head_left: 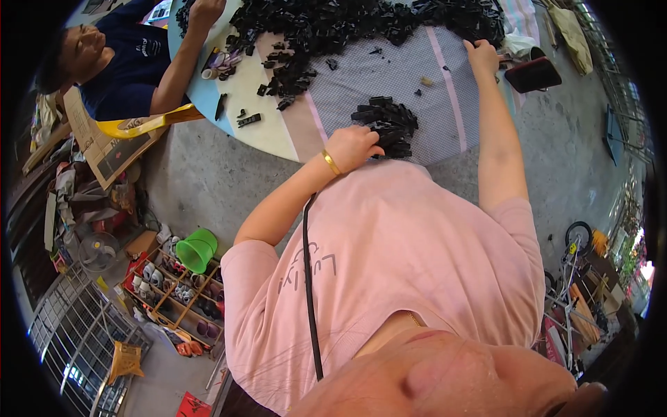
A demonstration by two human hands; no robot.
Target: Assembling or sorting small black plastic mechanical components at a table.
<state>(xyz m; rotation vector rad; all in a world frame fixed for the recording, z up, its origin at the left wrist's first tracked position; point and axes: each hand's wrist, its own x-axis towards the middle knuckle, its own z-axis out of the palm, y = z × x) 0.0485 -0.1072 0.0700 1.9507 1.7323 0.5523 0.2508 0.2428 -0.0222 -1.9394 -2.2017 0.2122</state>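
My left hand [353,147], with a gold band at the wrist, lies against the near left side of a small pile of black plastic clip-like pieces [386,119]. Its fingers are curled in; whatever they hold is hidden. Farther off, my right hand [482,55] reaches to the right edge of a large heap of the same black pieces [333,31]. Thumb and fingers look slightly apart there, touching the heap's edge, and nothing shows between them. Both piles rest on a round table [389,73] covered with a striped, dotted cloth.
Loose black pieces [248,120] lie at the table's left. A dark red-edged phone-like object [533,74] sits at its right edge. Across on the left, a person [135,66] reaches over the table near a yellow chair [149,125]. A green bucket [197,250] tops a shoe rack [177,295].
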